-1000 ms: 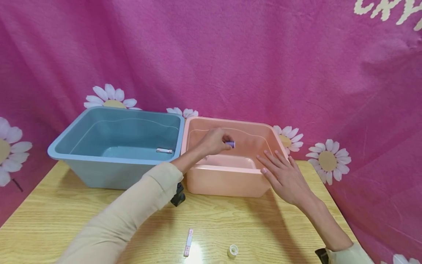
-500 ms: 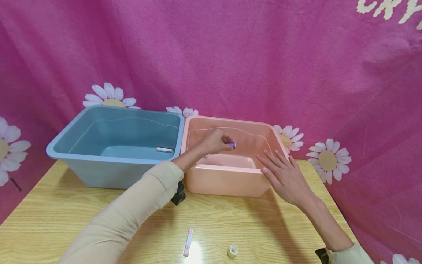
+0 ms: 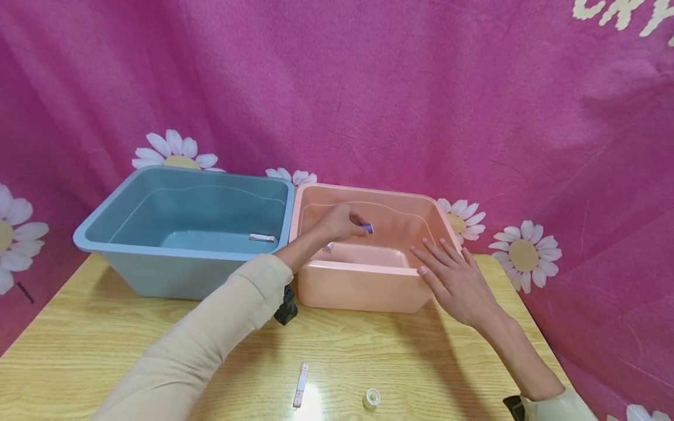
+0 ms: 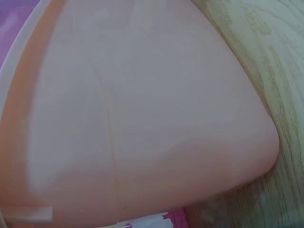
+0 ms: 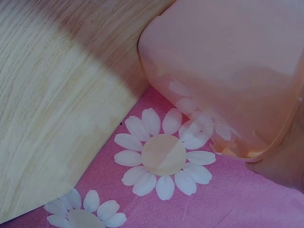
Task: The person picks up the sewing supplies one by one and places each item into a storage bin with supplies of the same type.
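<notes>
In the head view my left hand reaches over the front wall of the pink bin and pinches a small purple cylinder, which looks like a thread spool. Part of the cylinder is hidden by the fingers. My right hand rests on the bin's right rim, fingers spread and straight. A small pale object lies inside the bin below the left wrist, too small to identify. The left wrist view shows the bin's pink wall; in the right wrist view part of the right hand touches the rim.
A blue bin stands against the pink bin's left side, with a pinkish-white strip inside. On the wooden table nearer me lie a pink-and-white strip with markings and a small pale yellow spool. A pink flowered cloth hangs behind.
My left hand has shifted slightly with the purple cylinder, and the pale object below it in the bin shows more. The right hand stays at the rim.
</notes>
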Tool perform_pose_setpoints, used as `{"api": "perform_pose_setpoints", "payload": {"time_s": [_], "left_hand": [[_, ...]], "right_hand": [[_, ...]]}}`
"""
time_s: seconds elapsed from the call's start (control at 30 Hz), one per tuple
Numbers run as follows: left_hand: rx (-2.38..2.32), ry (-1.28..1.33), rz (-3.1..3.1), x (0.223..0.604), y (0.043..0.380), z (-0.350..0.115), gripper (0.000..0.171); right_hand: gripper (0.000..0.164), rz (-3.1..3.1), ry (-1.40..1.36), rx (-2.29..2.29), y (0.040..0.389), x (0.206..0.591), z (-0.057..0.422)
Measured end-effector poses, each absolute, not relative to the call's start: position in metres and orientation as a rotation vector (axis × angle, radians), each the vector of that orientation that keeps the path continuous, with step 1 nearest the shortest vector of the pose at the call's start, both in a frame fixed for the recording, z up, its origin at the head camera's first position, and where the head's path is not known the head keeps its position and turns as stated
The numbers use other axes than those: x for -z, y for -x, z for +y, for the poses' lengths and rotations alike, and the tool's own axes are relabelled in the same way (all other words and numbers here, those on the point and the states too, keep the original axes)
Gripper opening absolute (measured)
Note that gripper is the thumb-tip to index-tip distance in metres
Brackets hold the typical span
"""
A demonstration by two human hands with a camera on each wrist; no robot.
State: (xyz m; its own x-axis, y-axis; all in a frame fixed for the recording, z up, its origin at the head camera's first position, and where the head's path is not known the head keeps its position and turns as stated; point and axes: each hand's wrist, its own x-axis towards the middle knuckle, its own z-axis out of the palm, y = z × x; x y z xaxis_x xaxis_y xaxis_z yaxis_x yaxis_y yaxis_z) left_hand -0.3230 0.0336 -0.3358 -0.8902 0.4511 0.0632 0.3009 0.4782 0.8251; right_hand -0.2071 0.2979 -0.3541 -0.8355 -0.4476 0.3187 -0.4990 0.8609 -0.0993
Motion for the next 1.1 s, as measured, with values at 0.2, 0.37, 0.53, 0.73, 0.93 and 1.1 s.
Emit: {"api": "perform_pose_setpoints", "payload": {"time_s": [0.2,0.37,0.53,0.73,0.93,1.1], "left_hand": [[-1.38,-0.602,2.568,0.3372,0.3231,0.0327,0.023],[-1.358,-0.608,2.582,0.3385,0.3235,0.033,0.021],[-1.343,-0.615,2.586,0.338,0.3227,0.0333,0.022],[-1.318,-0.623,2.594,0.337,0.3225,0.0336,0.022],[-1.298,-0.635,2.601,0.3375,0.3233,0.0337,0.022],[-1.289,-0.647,2.619,0.3379,0.3238,0.0344,0.022]], "right_hand": [[0.045,-2.746,-0.714,-0.257,0.207,0.3538,0.2975],[0.046,-2.748,-0.711,-0.254,0.2069,0.3541,0.2974],[0.046,-2.761,-0.705,-0.254,0.2066,0.3539,0.2974],[0.047,-2.768,-0.705,-0.245,0.2071,0.3533,0.2973],[0.047,-2.767,-0.708,-0.243,0.2073,0.3532,0.2973],[0.047,-2.764,-0.707,-0.25,0.2074,0.3533,0.2975]]}}
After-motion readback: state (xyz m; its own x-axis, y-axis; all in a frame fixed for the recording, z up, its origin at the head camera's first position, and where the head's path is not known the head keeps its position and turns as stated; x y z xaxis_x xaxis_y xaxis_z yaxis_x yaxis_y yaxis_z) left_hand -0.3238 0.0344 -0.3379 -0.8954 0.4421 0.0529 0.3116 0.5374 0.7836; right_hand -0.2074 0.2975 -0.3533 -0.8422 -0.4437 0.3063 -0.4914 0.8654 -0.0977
